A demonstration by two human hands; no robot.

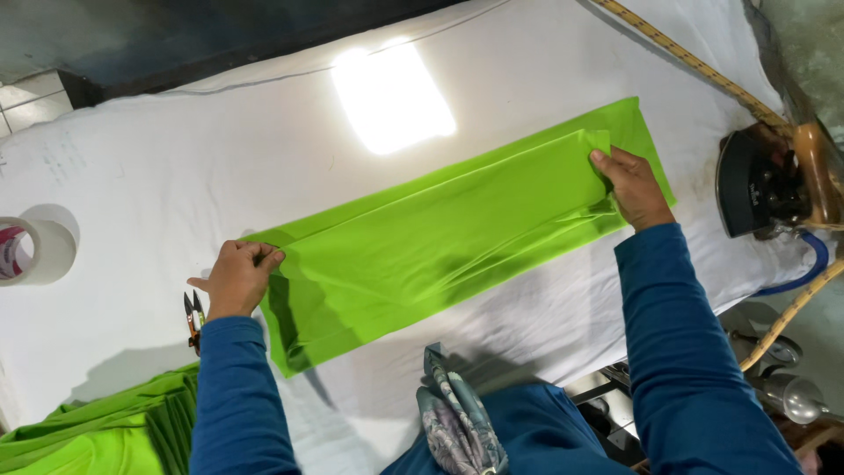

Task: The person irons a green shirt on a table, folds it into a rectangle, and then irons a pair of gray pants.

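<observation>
A long strip of bright green fabric [440,229] lies folded lengthwise across a white padded table [176,158]. My left hand [236,277] pinches the strip's near-left end between fingers and thumb. At the far-right end my right hand [631,186] grips the folded upper layer, fingers on top of the cloth. Both arms wear blue sleeves. The strip is stretched flat between the two hands, with a few creases near each grip.
A dark iron [763,183] rests at the right edge, with a hose and a braided cord. Small thread snips [192,317] lie by my left wrist. A tape roll [33,251] sits at the left. More green fabric [97,435] is piled bottom left.
</observation>
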